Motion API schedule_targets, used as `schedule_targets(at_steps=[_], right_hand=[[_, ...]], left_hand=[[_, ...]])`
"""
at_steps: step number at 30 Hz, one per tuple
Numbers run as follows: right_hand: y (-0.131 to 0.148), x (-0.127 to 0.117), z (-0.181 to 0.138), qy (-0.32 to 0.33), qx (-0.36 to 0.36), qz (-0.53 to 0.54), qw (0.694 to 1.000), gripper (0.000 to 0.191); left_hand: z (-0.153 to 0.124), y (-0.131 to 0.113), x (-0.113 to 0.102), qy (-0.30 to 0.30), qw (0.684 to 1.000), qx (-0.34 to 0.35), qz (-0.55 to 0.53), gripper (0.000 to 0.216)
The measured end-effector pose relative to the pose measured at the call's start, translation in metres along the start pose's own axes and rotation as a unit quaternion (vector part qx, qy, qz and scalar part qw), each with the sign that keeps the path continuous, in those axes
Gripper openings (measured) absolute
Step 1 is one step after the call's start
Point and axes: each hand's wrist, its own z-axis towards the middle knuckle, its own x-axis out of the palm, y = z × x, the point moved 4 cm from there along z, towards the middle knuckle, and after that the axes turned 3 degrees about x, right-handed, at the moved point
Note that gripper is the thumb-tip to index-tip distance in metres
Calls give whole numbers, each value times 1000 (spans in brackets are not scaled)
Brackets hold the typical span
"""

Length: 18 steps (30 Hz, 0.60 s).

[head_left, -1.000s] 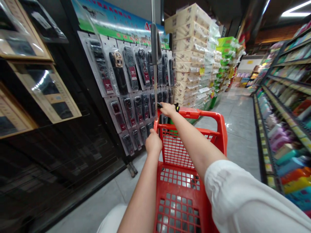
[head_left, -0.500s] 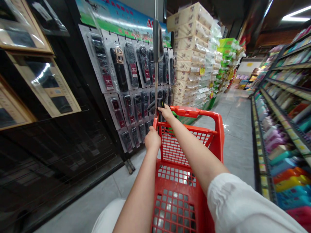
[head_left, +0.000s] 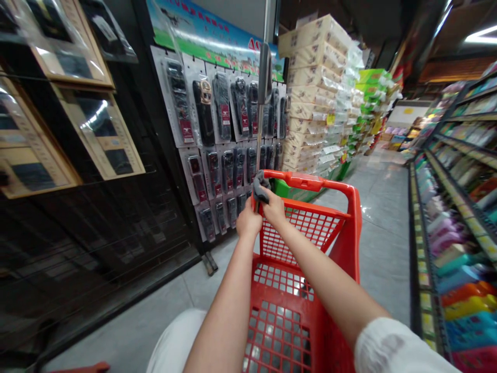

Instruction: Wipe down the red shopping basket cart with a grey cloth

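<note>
A red plastic shopping cart [head_left: 279, 294] with a grid floor and walls stands in front of me. A thin metal pole [head_left: 259, 135] rises at the cart's left corner, and a long grey fitting [head_left: 264, 72] sits higher up on it. My left hand [head_left: 249, 220] is closed around the cart's corner at the pole's foot. Just beside it, my right hand [head_left: 274, 207] is wrapped around a dark grey curved fitting [head_left: 261, 185] on the pole. My fingers partly hide both grips.
Belts in packs [head_left: 221, 106] hang on a rack ahead to the left, near boxed goods [head_left: 112, 140]. Tall stacks of cartons [head_left: 310, 98] stand beyond the cart. A shelf of colourful goods [head_left: 462, 259] runs along the right of the grey-tiled aisle [head_left: 384, 223].
My right hand has moved down along the pole to beside my left hand, with the dark fitting now lower in its grasp. The view has shifted slightly left.
</note>
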Motion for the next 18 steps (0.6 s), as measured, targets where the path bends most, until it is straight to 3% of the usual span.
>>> schedule_targets(at_steps=[2,4,8,13,18], right_hand=[[9,-1,-7,42,-48,-29,998,56],[15,-3,-4,70,-74,-57,993,58],[19,-3,19,75,-55,-105,990,55],[21,2,24,66,-15,-121,990,47],[24,0,24,134,-5,-108,985,37]], left_hand=[[8,9,4,-24,988,19,-149,44],[15,16,10,-29,955,25,-295,38],[19,18,15,-18,925,18,-379,39],[15,21,13,20,800,-130,-585,21],[12,22,6,3,764,-163,-624,45]])
